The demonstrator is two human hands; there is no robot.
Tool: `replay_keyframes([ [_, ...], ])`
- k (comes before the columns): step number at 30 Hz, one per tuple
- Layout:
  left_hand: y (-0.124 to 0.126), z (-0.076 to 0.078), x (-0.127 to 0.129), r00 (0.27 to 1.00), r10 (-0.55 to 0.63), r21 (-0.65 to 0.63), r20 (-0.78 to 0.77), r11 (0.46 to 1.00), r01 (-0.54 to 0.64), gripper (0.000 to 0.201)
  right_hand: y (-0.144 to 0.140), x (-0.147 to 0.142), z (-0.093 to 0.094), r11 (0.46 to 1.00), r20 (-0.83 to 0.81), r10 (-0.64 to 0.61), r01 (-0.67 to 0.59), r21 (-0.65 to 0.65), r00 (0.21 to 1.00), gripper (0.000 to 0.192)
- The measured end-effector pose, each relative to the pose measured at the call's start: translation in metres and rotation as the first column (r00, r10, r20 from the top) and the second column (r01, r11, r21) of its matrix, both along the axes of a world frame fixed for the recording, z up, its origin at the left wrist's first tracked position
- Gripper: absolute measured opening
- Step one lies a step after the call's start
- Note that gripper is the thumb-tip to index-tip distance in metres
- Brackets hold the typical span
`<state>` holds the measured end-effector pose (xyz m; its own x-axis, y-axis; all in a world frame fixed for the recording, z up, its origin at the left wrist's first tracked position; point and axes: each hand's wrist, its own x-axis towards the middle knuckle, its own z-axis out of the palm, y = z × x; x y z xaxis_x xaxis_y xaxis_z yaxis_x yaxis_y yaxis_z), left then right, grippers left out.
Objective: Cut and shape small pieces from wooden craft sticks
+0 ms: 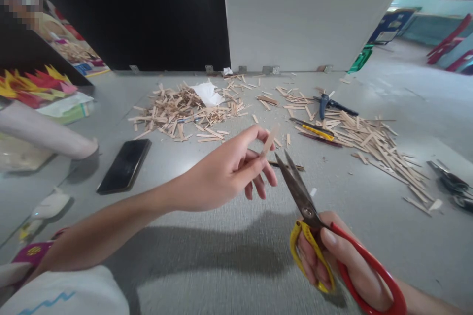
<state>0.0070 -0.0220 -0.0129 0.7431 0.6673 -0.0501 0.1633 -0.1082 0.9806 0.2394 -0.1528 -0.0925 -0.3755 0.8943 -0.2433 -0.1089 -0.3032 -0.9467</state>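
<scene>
Worn metal blades meet smooth red and yellow plastic handles on scissors [305,209] at 4 o'clock, above a matt, finely textured grey surface [207,261]. Dry, unvarnished wood strips [162,110] litter 10 o'clock; crumpled white paper [209,93] sits at 11, a glossy black phone [124,165] at 9.

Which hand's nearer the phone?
Left. The left hand is to the phone's right; the right hand, holding scissors, is farther right and closer to the camera.
</scene>
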Motion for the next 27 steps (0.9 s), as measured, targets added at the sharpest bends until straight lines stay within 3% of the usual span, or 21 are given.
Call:
replay_keyframes([
  [7, -0.007, -0.004, 0.003, 0.999, 0.036, 0.038, -0.003, 0.999, -0.036, 0.01, 0.001, -0.003, 0.015, 0.997, 0.145, 0.064, -0.058, -0.045, 0.987, 0.08],
  [16, -0.008, -0.01, 0.003, 0.998, 0.046, 0.201, -0.048, 0.979, -0.035, 0.013, 0.002, -0.002, 0.011, 0.997, 0.09, 0.064, -0.06, -0.047, 0.994, 0.076],
  [21, -0.009, -0.014, 0.003, 0.995, 0.042, 0.24, -0.086, 0.971, -0.02, 0.014, 0.001, -0.002, 0.009, 0.994, 0.084, 0.071, -0.063, -0.088, 0.994, 0.076],
  [27, -0.011, -0.022, 0.006, 0.998, 0.05, 0.265, -0.025, 0.963, -0.042, 0.024, -0.003, 0.0, -0.002, 0.995, 0.007, 0.039, -0.038, -0.095, 0.999, 0.071],
])
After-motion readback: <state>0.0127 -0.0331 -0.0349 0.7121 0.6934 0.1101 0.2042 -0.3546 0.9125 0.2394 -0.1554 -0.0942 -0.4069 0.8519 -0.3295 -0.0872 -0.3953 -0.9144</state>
